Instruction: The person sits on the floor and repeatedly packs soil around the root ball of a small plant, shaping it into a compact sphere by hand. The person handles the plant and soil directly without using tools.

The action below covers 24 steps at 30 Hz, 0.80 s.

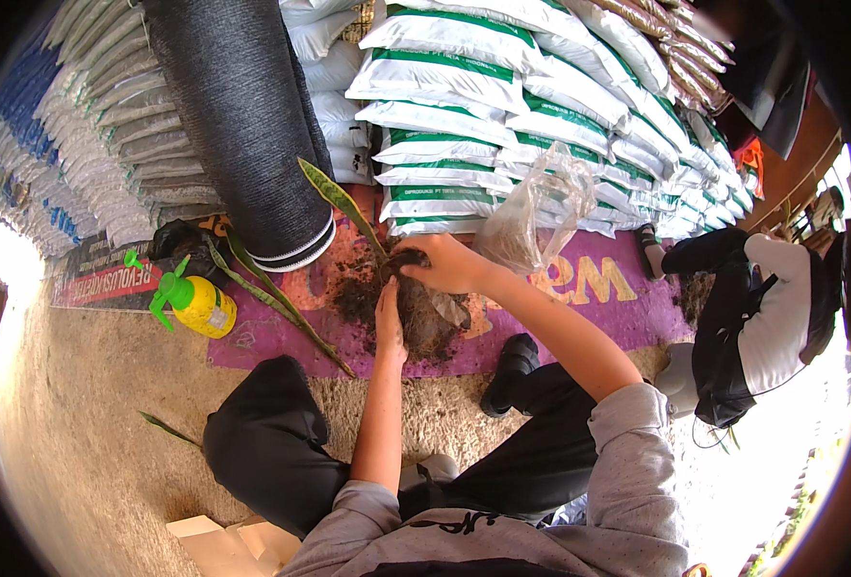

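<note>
A snake plant with a green, yellow-edged leaf [339, 197] rises at a slant from dark soil [425, 322] heaped on the purple banner in front of me. My right hand [442, 263] is curled at the leaf's base, with a dark clump of soil at its fingers. Just below it, my left hand [390, 325] lies flat with straight fingers against the side of the soil mound. A crumpled plastic piece [450, 310] sticks out of the mound on the right. What lies under the right palm is hidden.
Left stands a yellow spray bottle [204, 308]; long loose leaves [276, 300] lie beside it. A clear plastic bag of soil [524, 226] sits right of my hands. Behind are a black mesh roll [238, 115] and stacked white sacks [440, 87]. Another person [767, 317] crouches at right.
</note>
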Motion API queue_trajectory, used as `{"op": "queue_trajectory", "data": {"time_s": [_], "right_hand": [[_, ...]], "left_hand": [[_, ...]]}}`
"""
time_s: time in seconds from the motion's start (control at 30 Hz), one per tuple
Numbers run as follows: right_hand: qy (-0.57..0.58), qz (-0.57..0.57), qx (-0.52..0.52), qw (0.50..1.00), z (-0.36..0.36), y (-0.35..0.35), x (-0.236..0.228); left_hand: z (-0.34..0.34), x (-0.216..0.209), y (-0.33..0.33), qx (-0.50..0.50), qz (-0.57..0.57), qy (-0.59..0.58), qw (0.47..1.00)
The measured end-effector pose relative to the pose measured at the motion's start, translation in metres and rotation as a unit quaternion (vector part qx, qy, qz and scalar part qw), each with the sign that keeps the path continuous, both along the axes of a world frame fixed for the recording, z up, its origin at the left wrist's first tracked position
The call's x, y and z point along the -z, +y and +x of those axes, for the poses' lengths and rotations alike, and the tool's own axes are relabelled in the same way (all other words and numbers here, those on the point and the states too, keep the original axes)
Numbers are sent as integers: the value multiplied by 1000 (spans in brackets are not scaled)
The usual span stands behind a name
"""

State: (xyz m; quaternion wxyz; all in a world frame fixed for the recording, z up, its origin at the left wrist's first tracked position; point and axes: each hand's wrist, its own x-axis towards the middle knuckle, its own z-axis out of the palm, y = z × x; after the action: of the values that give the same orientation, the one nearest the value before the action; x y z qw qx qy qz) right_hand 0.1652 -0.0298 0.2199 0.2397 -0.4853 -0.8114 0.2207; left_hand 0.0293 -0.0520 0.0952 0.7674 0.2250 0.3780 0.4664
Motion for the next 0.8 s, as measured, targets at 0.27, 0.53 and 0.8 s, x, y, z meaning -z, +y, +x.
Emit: {"op": "queue_trajectory", "data": {"time_s": [0.27,0.53,0.8], "right_hand": [[208,-162,141,954,38,20,10],[328,-420,127,836,94,1,9],[259,-559,77,784,64,-23,50]], "left_hand": [[2,-25,-4,18,-64,-66,996],[1,-28,-4,9,-87,-47,995],[6,-4,3,-42,-36,-45,997]]}}
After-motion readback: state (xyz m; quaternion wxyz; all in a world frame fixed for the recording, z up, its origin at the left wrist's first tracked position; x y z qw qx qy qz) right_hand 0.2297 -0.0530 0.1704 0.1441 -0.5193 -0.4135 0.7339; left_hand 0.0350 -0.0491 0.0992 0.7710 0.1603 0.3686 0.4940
